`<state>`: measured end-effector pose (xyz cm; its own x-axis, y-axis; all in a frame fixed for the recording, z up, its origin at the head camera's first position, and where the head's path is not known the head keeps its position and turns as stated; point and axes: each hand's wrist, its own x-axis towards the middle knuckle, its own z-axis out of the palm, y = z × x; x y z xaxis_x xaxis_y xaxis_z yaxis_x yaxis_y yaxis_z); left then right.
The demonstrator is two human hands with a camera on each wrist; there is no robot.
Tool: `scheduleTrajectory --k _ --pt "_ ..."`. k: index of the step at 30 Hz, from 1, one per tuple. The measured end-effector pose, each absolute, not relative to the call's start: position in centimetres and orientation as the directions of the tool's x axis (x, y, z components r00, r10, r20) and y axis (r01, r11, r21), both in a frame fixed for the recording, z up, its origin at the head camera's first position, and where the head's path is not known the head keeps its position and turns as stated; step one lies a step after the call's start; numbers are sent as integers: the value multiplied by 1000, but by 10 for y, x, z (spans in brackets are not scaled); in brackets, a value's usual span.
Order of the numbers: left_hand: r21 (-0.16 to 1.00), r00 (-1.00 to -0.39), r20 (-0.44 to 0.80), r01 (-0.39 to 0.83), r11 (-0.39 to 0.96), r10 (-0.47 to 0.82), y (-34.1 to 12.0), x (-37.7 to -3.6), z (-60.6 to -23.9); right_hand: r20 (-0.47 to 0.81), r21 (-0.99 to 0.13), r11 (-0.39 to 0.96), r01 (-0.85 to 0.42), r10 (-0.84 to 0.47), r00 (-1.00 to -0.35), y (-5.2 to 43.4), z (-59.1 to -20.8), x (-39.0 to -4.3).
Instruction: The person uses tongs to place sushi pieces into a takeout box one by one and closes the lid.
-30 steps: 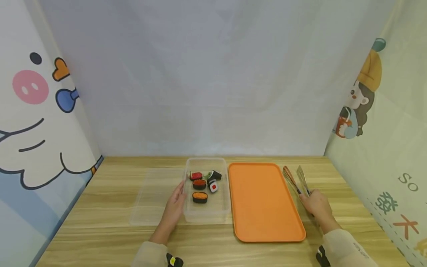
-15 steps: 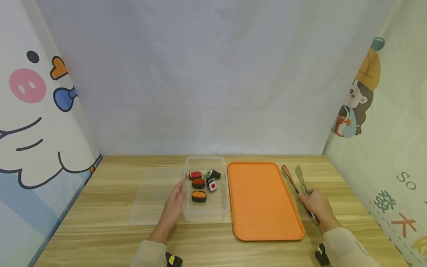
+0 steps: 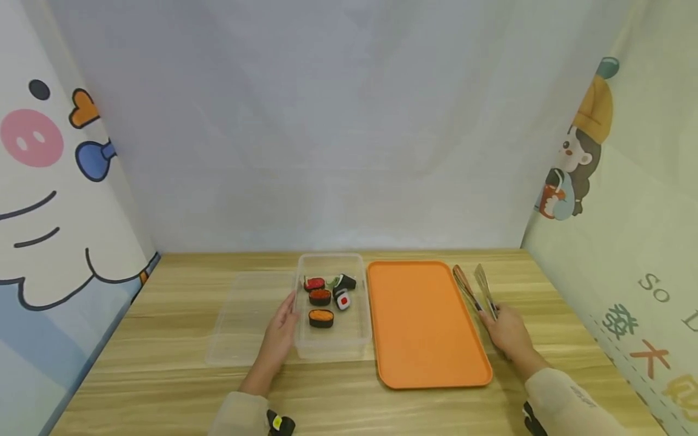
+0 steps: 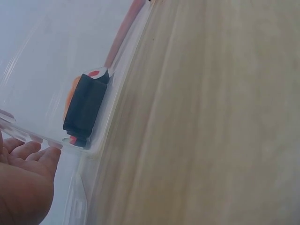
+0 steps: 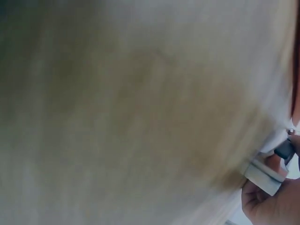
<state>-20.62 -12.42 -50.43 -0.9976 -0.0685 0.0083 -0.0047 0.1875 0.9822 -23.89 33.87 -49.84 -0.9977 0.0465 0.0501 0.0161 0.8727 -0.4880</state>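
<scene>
In the head view my left hand (image 3: 280, 333) rests its straight fingers against the left wall of a clear plastic box (image 3: 357, 333). The left wrist view shows those fingertips (image 4: 54, 153) touching the box's outer wall. Inside lie toy sushi pieces: an orange-topped one (image 3: 321, 318), two red-topped ones (image 3: 319, 297), a white-faced roll (image 3: 343, 300) and a dark roll (image 3: 346, 282). My right hand (image 3: 508, 332) grips metal tongs (image 3: 468, 288), their two arms spread and pointing away. In the blurred right wrist view, part of the tongs (image 5: 265, 177) shows by the fingers.
An orange tray (image 3: 428, 327) lies between the box and the tongs. A clear flat lid (image 3: 240, 321) lies left of the box, partly behind my left hand. The wooden table (image 3: 163, 375) meets a pale curtain (image 3: 327, 181) at the back, with printed cloths at both sides.
The head view has swung slightly, shifting everything left and up in it. My right hand sits a little differently on the tongs, whose rear end is now hidden. My left hand stays against the box.
</scene>
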Motion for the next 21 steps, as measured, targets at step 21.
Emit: scheduleTrajectory --k 21 --pt "988 -999 16 8 154 -51 -130 -205 -499 3 -426 905 -9 -8 -1000 331 -484 -243"
